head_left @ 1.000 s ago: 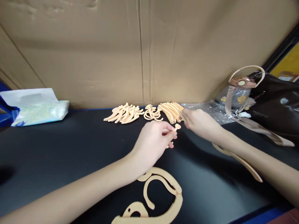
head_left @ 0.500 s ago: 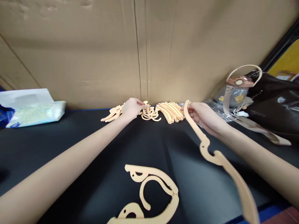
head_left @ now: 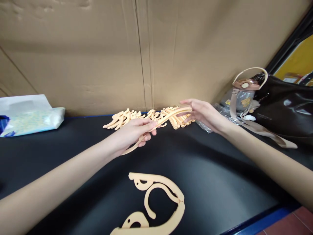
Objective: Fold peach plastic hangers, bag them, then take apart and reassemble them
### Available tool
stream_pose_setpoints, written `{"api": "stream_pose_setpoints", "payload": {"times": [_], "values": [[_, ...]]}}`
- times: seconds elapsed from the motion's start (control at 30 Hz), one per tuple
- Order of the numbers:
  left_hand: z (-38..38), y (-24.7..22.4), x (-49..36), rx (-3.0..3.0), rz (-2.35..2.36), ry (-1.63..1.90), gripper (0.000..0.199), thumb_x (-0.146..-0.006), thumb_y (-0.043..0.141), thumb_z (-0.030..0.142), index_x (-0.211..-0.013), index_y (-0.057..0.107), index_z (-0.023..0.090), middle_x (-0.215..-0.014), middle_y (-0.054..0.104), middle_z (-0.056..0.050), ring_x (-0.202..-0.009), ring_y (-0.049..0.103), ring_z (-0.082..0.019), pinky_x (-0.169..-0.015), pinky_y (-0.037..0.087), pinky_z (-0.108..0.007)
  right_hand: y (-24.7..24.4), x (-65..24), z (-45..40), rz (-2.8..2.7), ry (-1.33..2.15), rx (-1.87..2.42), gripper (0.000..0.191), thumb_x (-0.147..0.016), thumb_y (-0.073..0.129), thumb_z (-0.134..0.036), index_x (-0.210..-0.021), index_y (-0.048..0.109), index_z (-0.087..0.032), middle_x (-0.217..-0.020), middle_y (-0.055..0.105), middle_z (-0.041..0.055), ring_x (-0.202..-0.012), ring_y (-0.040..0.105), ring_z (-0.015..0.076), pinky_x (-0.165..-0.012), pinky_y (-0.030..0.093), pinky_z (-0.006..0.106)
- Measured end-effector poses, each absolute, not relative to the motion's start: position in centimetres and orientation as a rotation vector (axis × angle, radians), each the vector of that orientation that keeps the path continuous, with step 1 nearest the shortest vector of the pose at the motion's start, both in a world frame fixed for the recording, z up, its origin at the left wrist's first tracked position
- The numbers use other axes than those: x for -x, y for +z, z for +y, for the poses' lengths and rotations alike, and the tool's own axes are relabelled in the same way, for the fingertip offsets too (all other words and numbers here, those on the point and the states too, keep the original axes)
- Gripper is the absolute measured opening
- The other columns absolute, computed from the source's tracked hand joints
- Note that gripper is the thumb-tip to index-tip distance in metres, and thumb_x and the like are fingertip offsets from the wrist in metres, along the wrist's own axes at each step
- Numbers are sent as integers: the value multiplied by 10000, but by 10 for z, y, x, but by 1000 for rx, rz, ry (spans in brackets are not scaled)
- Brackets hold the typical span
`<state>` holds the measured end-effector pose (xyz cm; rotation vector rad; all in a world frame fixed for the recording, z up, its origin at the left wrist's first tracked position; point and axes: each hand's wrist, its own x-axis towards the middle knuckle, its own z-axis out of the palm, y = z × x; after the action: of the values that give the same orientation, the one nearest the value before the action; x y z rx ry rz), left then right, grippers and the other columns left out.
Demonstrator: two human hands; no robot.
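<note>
My left hand point(head_left: 137, 133) is closed around cream plastic pieces in front of the piles. One of them, a long arm piece point(head_left: 168, 117), slants up to the right, and a curved end hangs below the palm. At its far end my right hand point(head_left: 195, 114) has its fingers spread, some of them beside or behind the piece; contact is unclear. Behind lie a pile of curved pieces point(head_left: 119, 119), a small pile of hooks point(head_left: 153, 114) and a stack of long arms point(head_left: 177, 122). A folded hanger point(head_left: 168, 186) with a hook lies near the front edge.
A white and blue packet point(head_left: 34, 117) lies at the left. On the right are a clear bottle point(head_left: 242, 96) with a strap, crumpled plastic film point(head_left: 205, 126) and a dark bag point(head_left: 286, 107). A cardboard wall point(head_left: 97, 58) rises behind the black table point(head_left: 207, 186).
My left hand has come back from the hook pile, now gripping pieces. The long piece in my right hand has swung across toward the left hand, and the right fingers have spread. The view has shifted slightly.
</note>
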<state>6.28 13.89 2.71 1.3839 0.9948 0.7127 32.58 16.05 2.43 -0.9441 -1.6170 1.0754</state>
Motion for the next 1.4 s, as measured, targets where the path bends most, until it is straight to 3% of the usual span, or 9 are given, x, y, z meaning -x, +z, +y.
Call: {"api": "stream_pose_setpoints", "payload": {"times": [0.07,0.2,0.27,0.43,0.7,0.77,0.93,1.23,1.4], "values": [[133,24,-55,-1320,1024,766,242,-796,730,342,-810,639,118,-676,516,24,-454,327,-26,-362,246,-134,22,-338,180,-1738,833,1084,488,-926,492,-567,-1202,619,-185,-1157,721,135,-1025,684,241,-855,549,398],[126,18,-36,-1241,1079,889,307,-756,774,398,-801,639,126,-685,513,25,-464,315,-23,-347,245,-113,9,-358,207,-2097,186,1503,426,-943,462,-470,-1076,713,-153,-1197,707,151,-1110,649,317,-988,457,476],[121,16,-29,-1199,1112,951,341,-727,799,428,-777,628,137,-702,532,22,-468,317,-23,-340,255,-106,2,-361,209,-2190,159,1516,470,-963,398,-478,-984,735,-151,-1175,713,148,-1113,646,331,-990,451,469],[108,11,-21,-1116,1165,1032,327,-704,816,430,-770,646,158,-690,543,35,-470,332,-29,-337,281,-100,-5,-356,201,-2291,184,1423,550,-992,296,-525,-919,720,-183,-1130,725,100,-1071,659,264,-982,468,377],[108,-5,-16,-1140,1159,1045,316,-760,779,464,-851,680,178,-724,556,32,-490,366,-32,-352,305,-87,-18,-364,205,-2340,48,1411,576,-994,278,-533,-1233,661,-174,-1323,636,137,-1245,553,328,-1064,385,506],[108,-8,-14,-1167,1153,1040,327,-762,774,487,-818,666,183,-731,553,32,-491,370,-33,-351,309,-85,-18,-368,203,-2303,0,1402,561,-1004,272,-519,-1254,648,-187,-1316,644,124,-1229,566,311,-1053,398,488],[101,-4,-16,-1156,1202,1039,332,-763,755,502,-791,620,200,-696,522,45,-434,336,-28,-308,296,-97,-8,-378,200,-2114,-123,1431,545,-1022,238,-454,-1114,697,-174,-1122,714,130,-1088,629,285,-953,456,437],[97,1,-21,-1231,1220,968,414,-688,761,536,-853,580,203,-565,468,71,-348,289,-30,-246,265,-126,-7,-380,196,-2316,-354,1661,345,-930,462,-349,-868,773,-214,-945,745,98,-926,644,296,-811,455,405],[95,4,-21,-1263,1251,957,429,-663,759,546,-823,559,201,-557,458,72,-348,295,-34,-245,271,-134,-12,-387,200,-2386,-394,1711,381,-960,421,-363,-1059,764,-234,-1076,708,115,-1005,614,310,-854,441,439]]}}
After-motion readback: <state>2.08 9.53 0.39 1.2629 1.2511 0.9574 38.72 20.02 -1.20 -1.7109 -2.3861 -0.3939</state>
